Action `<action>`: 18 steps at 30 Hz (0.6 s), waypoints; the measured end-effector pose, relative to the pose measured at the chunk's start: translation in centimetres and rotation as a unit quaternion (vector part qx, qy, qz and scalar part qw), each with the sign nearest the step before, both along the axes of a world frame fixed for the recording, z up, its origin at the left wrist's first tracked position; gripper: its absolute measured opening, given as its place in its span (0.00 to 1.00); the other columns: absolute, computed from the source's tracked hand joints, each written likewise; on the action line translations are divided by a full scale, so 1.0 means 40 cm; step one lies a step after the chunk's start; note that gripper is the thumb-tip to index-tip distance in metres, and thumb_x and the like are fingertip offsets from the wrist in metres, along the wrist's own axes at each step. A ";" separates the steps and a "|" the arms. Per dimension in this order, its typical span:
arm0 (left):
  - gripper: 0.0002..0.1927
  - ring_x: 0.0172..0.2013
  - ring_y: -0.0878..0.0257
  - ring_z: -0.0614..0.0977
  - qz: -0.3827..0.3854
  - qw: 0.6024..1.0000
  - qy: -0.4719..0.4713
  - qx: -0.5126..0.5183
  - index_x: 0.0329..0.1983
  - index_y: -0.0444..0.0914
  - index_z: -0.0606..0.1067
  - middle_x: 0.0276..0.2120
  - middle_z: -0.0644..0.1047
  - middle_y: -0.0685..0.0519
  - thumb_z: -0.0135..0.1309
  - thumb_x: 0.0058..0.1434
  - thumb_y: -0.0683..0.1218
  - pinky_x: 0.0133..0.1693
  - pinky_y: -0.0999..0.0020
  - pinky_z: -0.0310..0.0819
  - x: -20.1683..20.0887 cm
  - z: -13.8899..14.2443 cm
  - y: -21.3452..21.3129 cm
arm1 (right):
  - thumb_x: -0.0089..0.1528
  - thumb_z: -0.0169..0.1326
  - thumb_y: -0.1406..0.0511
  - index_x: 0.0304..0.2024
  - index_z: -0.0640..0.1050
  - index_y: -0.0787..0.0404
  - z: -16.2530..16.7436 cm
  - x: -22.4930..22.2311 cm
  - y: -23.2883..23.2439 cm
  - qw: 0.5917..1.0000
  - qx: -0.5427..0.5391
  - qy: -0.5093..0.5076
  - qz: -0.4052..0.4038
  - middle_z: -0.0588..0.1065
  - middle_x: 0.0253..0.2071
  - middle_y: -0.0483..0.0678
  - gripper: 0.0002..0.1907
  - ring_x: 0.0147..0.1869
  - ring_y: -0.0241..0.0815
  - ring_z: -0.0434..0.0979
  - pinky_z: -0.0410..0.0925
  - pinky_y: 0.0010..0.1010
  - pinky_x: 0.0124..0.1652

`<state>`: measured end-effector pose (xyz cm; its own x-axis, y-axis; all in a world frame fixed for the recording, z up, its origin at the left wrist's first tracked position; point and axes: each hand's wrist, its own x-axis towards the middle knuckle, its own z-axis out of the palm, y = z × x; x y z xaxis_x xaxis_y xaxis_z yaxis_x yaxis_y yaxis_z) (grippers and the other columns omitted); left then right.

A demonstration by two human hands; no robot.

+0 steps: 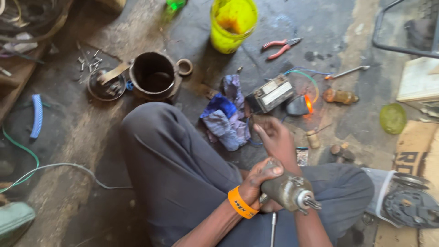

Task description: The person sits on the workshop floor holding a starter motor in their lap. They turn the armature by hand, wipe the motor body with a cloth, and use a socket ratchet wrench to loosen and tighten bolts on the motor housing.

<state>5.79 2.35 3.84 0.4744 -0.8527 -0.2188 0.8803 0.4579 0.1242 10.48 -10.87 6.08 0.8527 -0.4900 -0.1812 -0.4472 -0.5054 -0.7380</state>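
A person sits on a stained, dark concrete floor [82,137]; at the left lie loose wires [27,160], then a black pot [154,75], a blue rag [226,114] and a yellow bucket [232,23]. Over the lap, the left hand [258,178] wraps tightly around a grimy grey motor [288,191], while the right hand [276,139] rests on top, fingers half open, holding nothing visible. Red pliers [280,47] and cardboard [418,151] lie farther right.

The left hand [260,179] covers the rear of the grey motor part [289,191], so its grip there is hidden. The yellow bucket [232,25] is cut by the top edge; the right hand [276,139] is blurred.
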 end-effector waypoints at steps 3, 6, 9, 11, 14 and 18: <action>0.12 0.40 0.66 0.80 0.028 0.999 0.023 -0.029 0.45 0.36 0.71 0.38 0.76 0.52 0.59 0.66 0.46 0.45 0.70 0.77 0.014 -0.005 0.008 | 0.57 0.68 0.60 0.43 0.81 0.66 -0.016 0.100 0.063 0.995 -0.088 0.022 0.050 0.82 0.34 0.51 0.18 0.35 0.38 0.82 0.74 0.31 0.37; 0.12 0.40 0.66 0.80 0.038 0.996 0.057 -0.054 0.45 0.35 0.71 0.39 0.77 0.52 0.59 0.65 0.47 0.46 0.70 0.77 0.029 -0.012 0.011 | 0.61 0.63 0.65 0.47 0.83 0.64 -0.032 0.086 0.066 0.996 -0.065 -0.011 0.057 0.83 0.38 0.52 0.14 0.36 0.38 0.84 0.74 0.30 0.37; 0.12 0.41 0.66 0.80 0.047 0.996 0.059 -0.047 0.46 0.36 0.72 0.39 0.76 0.52 0.59 0.64 0.46 0.47 0.69 0.77 0.038 -0.015 0.011 | 0.63 0.58 0.68 0.51 0.78 0.66 -0.013 0.024 0.035 0.994 0.105 -0.021 0.006 0.82 0.43 0.49 0.14 0.41 0.34 0.85 0.77 0.26 0.37; 0.13 0.41 0.65 0.80 0.045 0.997 0.055 -0.031 0.46 0.37 0.72 0.40 0.76 0.52 0.59 0.63 0.47 0.47 0.69 0.77 0.042 -0.017 0.012 | 0.64 0.58 0.72 0.51 0.80 0.68 -0.001 -0.044 0.011 0.999 0.038 -0.031 0.022 0.76 0.40 0.52 0.13 0.41 0.36 0.84 0.76 0.25 0.38; 0.14 0.43 0.63 0.80 0.046 0.998 0.047 -0.005 0.47 0.36 0.72 0.41 0.76 0.51 0.58 0.63 0.48 0.49 0.67 0.77 0.044 -0.016 0.013 | 0.61 0.59 0.75 0.52 0.78 0.70 0.019 -0.154 -0.032 0.989 0.111 -0.085 -0.047 0.76 0.38 0.49 0.16 0.44 0.36 0.81 0.74 0.24 0.43; 0.15 0.50 0.55 0.80 0.068 0.997 0.022 -0.022 0.46 0.35 0.71 0.47 0.76 0.44 0.56 0.63 0.50 0.54 0.60 0.77 0.053 -0.009 0.008 | 0.61 0.60 0.78 0.45 0.77 0.70 0.034 -0.252 -0.097 0.948 0.227 -0.155 -0.161 0.78 0.40 0.50 0.10 0.45 0.39 0.82 0.75 0.28 0.46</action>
<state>7.91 2.65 3.46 0.5773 -0.7903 -0.2055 0.8137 0.5777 0.0643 0.41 -14.74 7.43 0.7184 -0.6659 -0.2013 -0.2500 0.0229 -0.9680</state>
